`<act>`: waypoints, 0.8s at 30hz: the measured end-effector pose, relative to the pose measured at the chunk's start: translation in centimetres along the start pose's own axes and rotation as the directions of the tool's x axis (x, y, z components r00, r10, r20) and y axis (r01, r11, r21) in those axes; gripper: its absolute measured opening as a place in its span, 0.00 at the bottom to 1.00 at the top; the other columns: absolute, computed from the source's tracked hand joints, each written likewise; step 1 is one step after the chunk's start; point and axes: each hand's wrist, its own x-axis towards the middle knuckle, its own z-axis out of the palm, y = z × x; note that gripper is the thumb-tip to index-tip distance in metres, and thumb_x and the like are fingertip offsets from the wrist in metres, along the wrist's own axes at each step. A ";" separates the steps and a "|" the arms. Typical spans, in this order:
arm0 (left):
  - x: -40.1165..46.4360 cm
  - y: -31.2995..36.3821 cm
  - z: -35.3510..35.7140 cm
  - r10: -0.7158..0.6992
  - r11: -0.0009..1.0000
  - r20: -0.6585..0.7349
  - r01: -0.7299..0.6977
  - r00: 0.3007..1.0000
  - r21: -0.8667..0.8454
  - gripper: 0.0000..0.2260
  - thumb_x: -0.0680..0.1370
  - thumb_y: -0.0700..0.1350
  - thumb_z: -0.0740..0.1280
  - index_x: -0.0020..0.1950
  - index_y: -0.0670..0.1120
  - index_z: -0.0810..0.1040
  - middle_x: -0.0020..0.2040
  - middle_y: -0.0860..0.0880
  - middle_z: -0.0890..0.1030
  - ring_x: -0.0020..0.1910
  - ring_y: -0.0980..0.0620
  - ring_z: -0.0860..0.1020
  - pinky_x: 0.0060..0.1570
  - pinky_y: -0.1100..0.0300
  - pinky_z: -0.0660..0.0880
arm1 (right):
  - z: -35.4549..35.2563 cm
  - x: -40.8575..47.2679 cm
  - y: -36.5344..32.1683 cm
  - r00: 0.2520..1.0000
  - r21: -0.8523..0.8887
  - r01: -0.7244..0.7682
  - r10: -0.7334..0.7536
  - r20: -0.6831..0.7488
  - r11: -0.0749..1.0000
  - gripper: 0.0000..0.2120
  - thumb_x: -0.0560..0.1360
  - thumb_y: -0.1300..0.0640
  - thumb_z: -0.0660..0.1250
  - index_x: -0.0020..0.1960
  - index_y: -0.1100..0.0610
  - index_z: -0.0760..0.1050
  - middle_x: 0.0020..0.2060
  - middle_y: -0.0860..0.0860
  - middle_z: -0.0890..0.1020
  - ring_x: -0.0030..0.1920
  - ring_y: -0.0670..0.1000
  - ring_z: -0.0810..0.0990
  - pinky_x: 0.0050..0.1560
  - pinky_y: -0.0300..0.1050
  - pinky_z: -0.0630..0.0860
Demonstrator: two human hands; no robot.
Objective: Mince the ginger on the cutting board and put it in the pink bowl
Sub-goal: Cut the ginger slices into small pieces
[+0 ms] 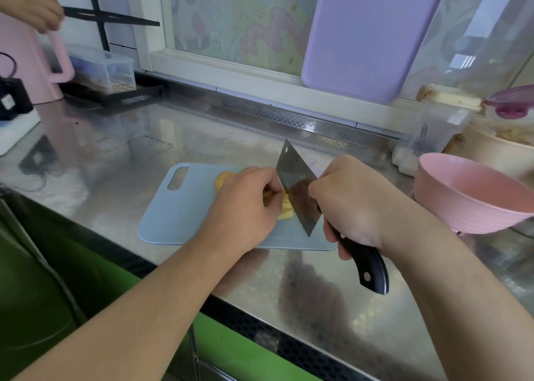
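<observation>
A pale blue cutting board point(179, 213) lies on the steel counter. Yellow ginger strips point(285, 212) lie on it, and a larger ginger piece point(222, 179) shows behind my left hand. My left hand point(245, 207) pinches the ginger strips with curled fingers, right against the blade. My right hand point(349, 204) grips the black handle of a cleaver point(297, 187), whose blade stands edge-down on the ginger. The pink bowl point(474, 198) sits empty to the right of the board, tilted toward me.
A lilac board point(367, 34) leans against the window at the back. Clear containers point(442, 126) and a cream bowl point(491, 149) crowd the far right. A pink jug point(31, 62), with another person's hand on it, stands far left beside a black device point(13, 97).
</observation>
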 end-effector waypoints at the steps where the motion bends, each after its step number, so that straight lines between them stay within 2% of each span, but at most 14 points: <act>1: 0.0 0.0 0.0 -0.002 1.000 0.000 0.002 1.000 0.000 0.06 0.77 0.42 0.72 0.41 0.51 0.79 0.42 0.55 0.80 0.44 0.54 0.77 0.49 0.52 0.77 | 0.0 0.1 0.1 1.000 0.014 0.004 -0.004 0.019 1.000 0.13 0.78 0.69 0.57 0.35 0.61 0.70 0.23 0.58 0.78 0.20 0.60 0.78 0.33 0.44 0.72; 5: 0.0 0.1 -0.1 -0.024 1.000 0.000 0.024 1.000 -0.013 0.06 0.77 0.42 0.72 0.41 0.51 0.79 0.42 0.55 0.81 0.44 0.56 0.78 0.49 0.55 0.76 | 0.1 0.3 0.0 1.000 0.079 -0.009 0.008 0.006 0.997 0.10 0.76 0.68 0.58 0.37 0.63 0.71 0.20 0.58 0.77 0.16 0.56 0.73 0.30 0.45 0.72; 9: 0.0 0.1 -0.2 -0.041 0.999 -0.003 0.041 0.999 -0.015 0.06 0.76 0.42 0.72 0.41 0.51 0.80 0.41 0.55 0.82 0.44 0.54 0.79 0.50 0.52 0.77 | 0.7 0.8 0.0 0.999 0.057 -0.026 0.024 0.030 0.998 0.07 0.76 0.68 0.57 0.40 0.63 0.70 0.20 0.58 0.76 0.16 0.55 0.72 0.31 0.47 0.74; 13: 0.0 0.2 -0.2 -0.041 0.999 0.009 0.041 0.999 -0.022 0.06 0.76 0.42 0.72 0.41 0.51 0.80 0.41 0.55 0.82 0.43 0.53 0.79 0.48 0.50 0.78 | 1.2 1.2 -0.3 0.998 -0.058 0.048 -0.046 0.032 0.997 0.16 0.82 0.64 0.59 0.36 0.59 0.67 0.29 0.56 0.76 0.30 0.56 0.78 0.36 0.47 0.80; 18: 0.0 0.2 -0.3 -0.046 0.999 0.019 0.046 0.999 -0.027 0.06 0.76 0.42 0.72 0.41 0.51 0.80 0.40 0.55 0.83 0.43 0.53 0.80 0.48 0.49 0.79 | 2.0 1.7 -0.3 0.997 -0.098 0.079 -0.081 -0.015 0.992 0.16 0.83 0.60 0.58 0.36 0.57 0.65 0.33 0.54 0.76 0.36 0.57 0.80 0.42 0.51 0.84; 22: 0.0 0.0 -0.2 -0.083 0.995 0.016 0.084 0.996 -0.062 0.06 0.76 0.43 0.72 0.41 0.52 0.80 0.40 0.56 0.84 0.46 0.53 0.82 0.51 0.50 0.80 | 2.3 2.4 0.4 0.996 -0.038 0.064 -0.066 -0.057 0.997 0.15 0.82 0.59 0.58 0.37 0.58 0.68 0.32 0.55 0.78 0.29 0.55 0.78 0.30 0.41 0.78; 24: 0.0 -0.1 -0.2 -0.097 0.992 0.013 0.097 0.995 -0.083 0.06 0.76 0.43 0.73 0.41 0.52 0.80 0.40 0.56 0.84 0.47 0.54 0.82 0.52 0.50 0.81 | 2.1 2.6 0.6 0.995 -0.020 0.064 -0.065 -0.075 0.998 0.15 0.82 0.59 0.59 0.37 0.58 0.69 0.32 0.56 0.78 0.30 0.56 0.79 0.31 0.41 0.78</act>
